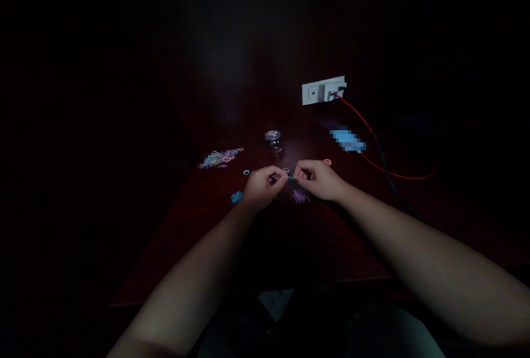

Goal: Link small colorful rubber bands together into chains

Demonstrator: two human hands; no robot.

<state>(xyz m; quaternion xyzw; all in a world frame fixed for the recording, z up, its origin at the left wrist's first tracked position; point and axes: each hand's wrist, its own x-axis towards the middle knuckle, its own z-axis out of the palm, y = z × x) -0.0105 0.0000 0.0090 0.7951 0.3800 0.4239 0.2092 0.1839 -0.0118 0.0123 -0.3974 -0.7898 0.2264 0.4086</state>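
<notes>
Both hands meet above the dark red table, fingertips pinched close together. A small blue elastic band (pixel 290 177) stretches between them. One end sits in the pinch of my left hand (pixel 261 186), the other in that of my right hand (pixel 319 179). Beside my left wrist lies a small pile of blue elastic bands (pixel 236 197). Below my right fingers is a pile of purple elastic bands (pixel 301 196). A pinkish ring-shaped band (pixel 286 171) lies just behind the fingertips, partly hidden. Behind my right hand rests an orange-pink ring-shaped band (pixel 327 162).
A mixed pile of coloured bands (pixel 218 158) lies at the back left, a light blue ring (pixel 246 172) nearer. A lidded clear jar (pixel 273 142) stands behind my hands. At right, a red cable (pixel 359 113) runs from the wall socket (pixel 311 93) towards a blurred-out blue device (pixel 348 139).
</notes>
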